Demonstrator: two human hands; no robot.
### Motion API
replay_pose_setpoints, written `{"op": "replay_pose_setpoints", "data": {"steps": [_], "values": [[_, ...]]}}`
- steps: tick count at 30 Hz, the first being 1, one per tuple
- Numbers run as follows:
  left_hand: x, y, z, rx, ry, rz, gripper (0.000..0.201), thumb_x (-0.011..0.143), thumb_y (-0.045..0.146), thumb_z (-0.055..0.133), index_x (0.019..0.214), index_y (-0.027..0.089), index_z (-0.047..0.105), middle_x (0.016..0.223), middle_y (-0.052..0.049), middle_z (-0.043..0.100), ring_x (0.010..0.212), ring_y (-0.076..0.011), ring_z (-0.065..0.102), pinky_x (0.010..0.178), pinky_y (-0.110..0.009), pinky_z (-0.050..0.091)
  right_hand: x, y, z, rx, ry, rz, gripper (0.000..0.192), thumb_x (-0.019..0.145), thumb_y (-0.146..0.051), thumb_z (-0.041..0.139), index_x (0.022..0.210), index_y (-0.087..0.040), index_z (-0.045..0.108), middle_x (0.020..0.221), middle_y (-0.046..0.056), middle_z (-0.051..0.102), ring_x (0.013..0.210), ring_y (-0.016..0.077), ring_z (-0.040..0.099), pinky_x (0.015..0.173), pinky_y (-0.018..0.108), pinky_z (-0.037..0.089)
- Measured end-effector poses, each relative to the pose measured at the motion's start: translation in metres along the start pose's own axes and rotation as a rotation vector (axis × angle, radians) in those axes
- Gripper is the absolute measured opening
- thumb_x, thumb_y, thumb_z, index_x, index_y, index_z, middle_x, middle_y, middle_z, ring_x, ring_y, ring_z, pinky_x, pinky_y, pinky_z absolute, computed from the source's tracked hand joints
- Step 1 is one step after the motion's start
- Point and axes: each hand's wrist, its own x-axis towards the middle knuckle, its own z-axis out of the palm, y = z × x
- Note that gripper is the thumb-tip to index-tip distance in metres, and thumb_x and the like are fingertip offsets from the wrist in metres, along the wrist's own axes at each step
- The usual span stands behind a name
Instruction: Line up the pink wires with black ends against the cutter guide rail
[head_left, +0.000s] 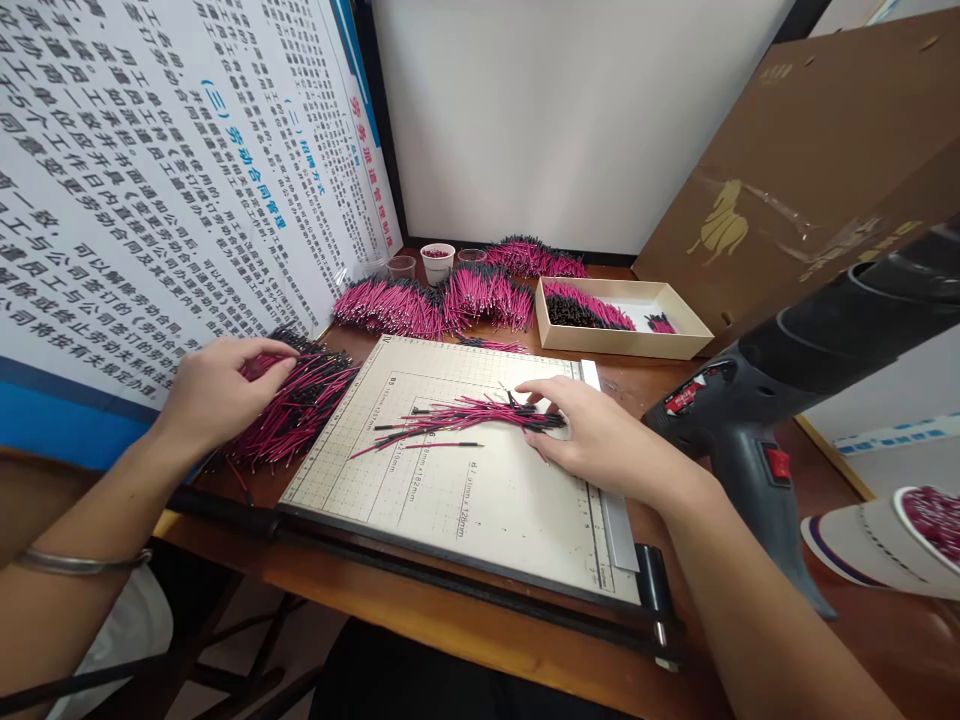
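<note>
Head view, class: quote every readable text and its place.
"劳务派遣管理制度": poster
"(二)招聘方式": poster
"(三)劳动合同管理": poster
"B5": board
"x210mm": board
"128mm": board
Poster body: small, fragments only.
Carton, tool, cups: too blurred.

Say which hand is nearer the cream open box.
Right. The right hand is over the board, in front of the box; the left hand is at the wire pile, well to the box's left.

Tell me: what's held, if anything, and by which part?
The right hand curls around the wire bundle near its right end; grip uncertain. Whether the left hand holds any of the wire pile is unclear.
</note>
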Motion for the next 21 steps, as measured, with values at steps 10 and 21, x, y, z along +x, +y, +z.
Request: {"op": "replay_pose_setpoints", "data": {"steps": [10,21], "values": [[0.002,-0.003,-0.006,0.248,-0.145,-0.001,0.056,0.078,0.043,0.033,0.106,0.016,0.073,0.113,-0.012,0.073,0.107,-0.0345,0.063,0.09,-0.041,0.049,-0.005,0.002,-0.001,0.005,0.011,0.023,0.047,0.091,-0.022,0.065,0.137,-0.017,0.059,0.14,0.011,0.06,0.129,0.0291,0.057,0.112,0.046,0.046],[-0.003,-0.004,-0.011,0.318,-0.332,-0.164,0.053,0.081,0.057,0.037,0.095,0.02,0.072,0.078,-0.01,0.066,0.084,-0.032,0.059,0.071,-0.032,0.038,-0.008,0.003,0.002,0.011,0.013,0.019,0.046,0.09,-0.022,0.066,0.136,-0.016,0.06,0.138,0.01,0.061,0.126,0.0287,0.057,0.111,0.048,0.046]]}}
